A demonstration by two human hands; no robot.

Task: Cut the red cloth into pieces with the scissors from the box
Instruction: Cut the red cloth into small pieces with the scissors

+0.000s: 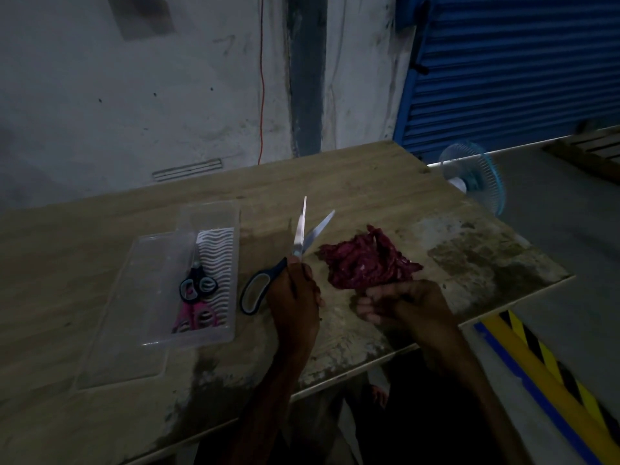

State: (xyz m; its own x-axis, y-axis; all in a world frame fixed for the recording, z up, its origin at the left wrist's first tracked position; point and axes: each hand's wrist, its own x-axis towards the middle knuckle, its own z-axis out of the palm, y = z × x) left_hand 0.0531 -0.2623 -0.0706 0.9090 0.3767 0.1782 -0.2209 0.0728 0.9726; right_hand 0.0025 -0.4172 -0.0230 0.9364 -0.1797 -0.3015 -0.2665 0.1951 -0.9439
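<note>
The cloth point(365, 260) is a crumpled dark red bunch lying on the surface point(369, 182), near its front edge and right of centre. Its near end is gathered into the right hand point(399, 303), whose fingers curl round the fabric and hold it; the rest fans out away from the person.

Just left of the cloth, not touching it, the left hand point(295, 297) grips the scissors point(299, 233) by the handles. The blades are spread apart in a narrow V and point up and away from the person, with the tips clear of the fabric. One dark blue handle loop with a grey lining sticks out to the left of the hand.

Further left stands the box point(151, 280), clear plastic and without a lid on it. Inside lie a black pair point(198, 285) and, nearer the person, a pink pair point(198, 317), beside a white wavy-patterned panel.

Beyond the right edge of the surface is a blue fan point(483, 182). Behind it is a blue shutter point(510, 62). A red wire point(262, 95) hangs down the grey wall point(134, 95). Yellow and black stripes point(543, 364) mark the floor at the right.
</note>
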